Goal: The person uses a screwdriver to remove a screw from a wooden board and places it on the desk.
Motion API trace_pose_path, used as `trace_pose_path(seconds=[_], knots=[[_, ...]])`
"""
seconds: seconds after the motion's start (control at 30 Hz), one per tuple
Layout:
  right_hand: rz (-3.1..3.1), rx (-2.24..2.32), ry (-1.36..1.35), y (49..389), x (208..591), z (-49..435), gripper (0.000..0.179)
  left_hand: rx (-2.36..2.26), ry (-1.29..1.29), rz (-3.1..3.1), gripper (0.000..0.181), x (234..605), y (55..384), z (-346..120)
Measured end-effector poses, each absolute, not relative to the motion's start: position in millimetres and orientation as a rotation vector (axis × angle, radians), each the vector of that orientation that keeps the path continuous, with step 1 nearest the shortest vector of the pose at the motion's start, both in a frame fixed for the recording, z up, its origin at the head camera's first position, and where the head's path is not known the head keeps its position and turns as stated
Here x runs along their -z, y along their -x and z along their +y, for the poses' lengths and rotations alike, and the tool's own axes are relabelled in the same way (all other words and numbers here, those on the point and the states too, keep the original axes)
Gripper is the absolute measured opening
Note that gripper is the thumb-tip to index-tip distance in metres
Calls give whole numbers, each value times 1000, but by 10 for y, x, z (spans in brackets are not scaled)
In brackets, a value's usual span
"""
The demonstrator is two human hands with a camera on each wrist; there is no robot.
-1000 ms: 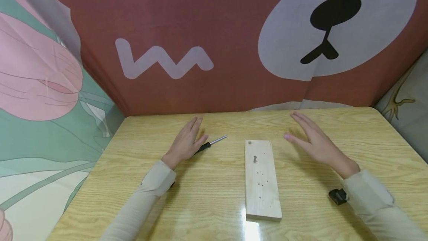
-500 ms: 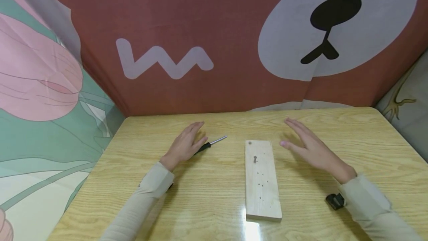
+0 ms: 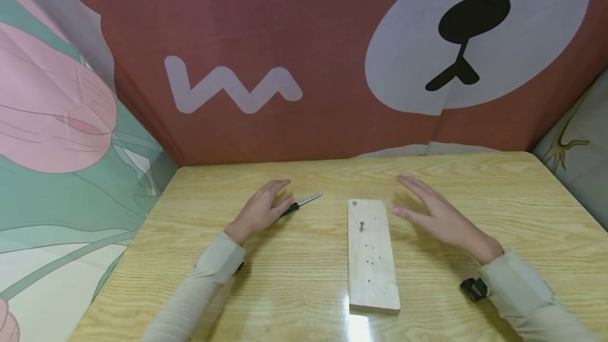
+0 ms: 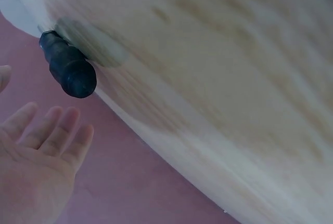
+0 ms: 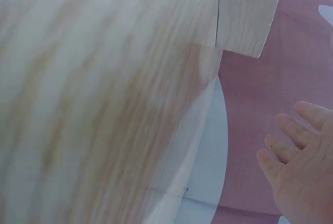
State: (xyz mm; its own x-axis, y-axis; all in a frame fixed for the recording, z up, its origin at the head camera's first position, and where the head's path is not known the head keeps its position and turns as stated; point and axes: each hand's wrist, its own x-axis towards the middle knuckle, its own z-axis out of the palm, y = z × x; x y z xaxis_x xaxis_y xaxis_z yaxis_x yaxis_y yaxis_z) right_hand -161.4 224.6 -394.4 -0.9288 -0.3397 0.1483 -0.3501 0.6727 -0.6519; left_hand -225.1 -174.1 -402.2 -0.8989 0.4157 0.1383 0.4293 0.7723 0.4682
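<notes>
A screwdriver (image 3: 304, 202) with a black handle and a bare metal shaft lies on the table, left of a pale wooden board (image 3: 373, 257). Several small holes dot the board, and a screw (image 3: 362, 226) sticks up from its far half. My left hand (image 3: 258, 209) hovers beside the screwdriver, fingers extended, partly covering the handle in the head view; the left wrist view shows the dark handle (image 4: 70, 68) beyond the fingers. To the right of the board, my right hand (image 3: 439, 218) is held above the table, fingers extended and thumb toward the board. Neither hand holds anything.
The wood-grain table (image 3: 304, 278) ends at a reddish cloth backdrop (image 3: 332, 120) with a cartoon face. A printed flower curtain (image 3: 57, 120) hangs at the left. A black wrist device (image 3: 474, 289) shows below the right sleeve.
Both hands have lowered slightly toward the near side. The right hand has also shifted left, closer to the board. The screwdriver and board stay put.
</notes>
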Motion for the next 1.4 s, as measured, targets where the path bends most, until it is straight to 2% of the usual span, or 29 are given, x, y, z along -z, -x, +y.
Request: trace_pose_path(seconds=[0.53,1.4], knots=[[-2866,-1203,-641,1593,4016,2167,72,839,671,-3014,51,4035,2237,-1784],[-2920,-1227,-708,1595,4094,1996,82,853,753,-3044,44,4056,2257,-1794]])
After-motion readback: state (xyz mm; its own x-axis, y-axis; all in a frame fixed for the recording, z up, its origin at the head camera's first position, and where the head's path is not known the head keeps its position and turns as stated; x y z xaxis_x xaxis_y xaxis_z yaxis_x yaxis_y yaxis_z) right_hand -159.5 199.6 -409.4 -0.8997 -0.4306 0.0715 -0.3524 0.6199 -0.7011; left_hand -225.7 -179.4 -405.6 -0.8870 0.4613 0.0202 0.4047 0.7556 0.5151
